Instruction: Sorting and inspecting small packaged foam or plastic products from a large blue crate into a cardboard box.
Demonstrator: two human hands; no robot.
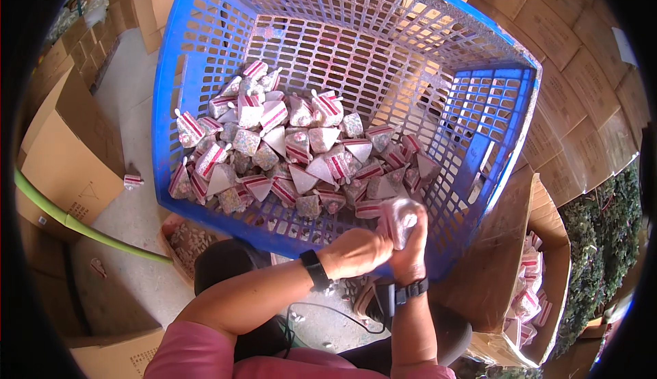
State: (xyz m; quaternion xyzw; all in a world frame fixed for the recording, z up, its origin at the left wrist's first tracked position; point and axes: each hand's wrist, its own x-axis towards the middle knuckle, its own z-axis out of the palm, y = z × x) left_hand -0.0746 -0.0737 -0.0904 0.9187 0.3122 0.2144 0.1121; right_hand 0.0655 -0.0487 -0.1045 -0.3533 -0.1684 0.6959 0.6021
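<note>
A cake-slice ornament [395, 219], pale with pink tones and smeared by motion, is held over the near right part of a blue plastic basket. My right hand [410, 247] grips it, the thumb along its side. Close against it, my left hand [357, 251] has its fingers curled together; what they hold is hidden. Inside the blue basket [198, 204] lies a heap of similar cake-slice ornaments [299, 145], wedge-shaped, with white sides, red-and-white striped edges and speckled, glittery faces. Several have small white knobs or loops.
At right an open cardboard box [479, 269] holds more striped ornaments [527, 304]. A bowl of small pale bits [188, 242] sits by my knee, beside a green hose [102, 232]. Stacked cartons [568, 43] and dark green foliage [595, 242] stand at right. One ornament [133, 182] lies on the floor.
</note>
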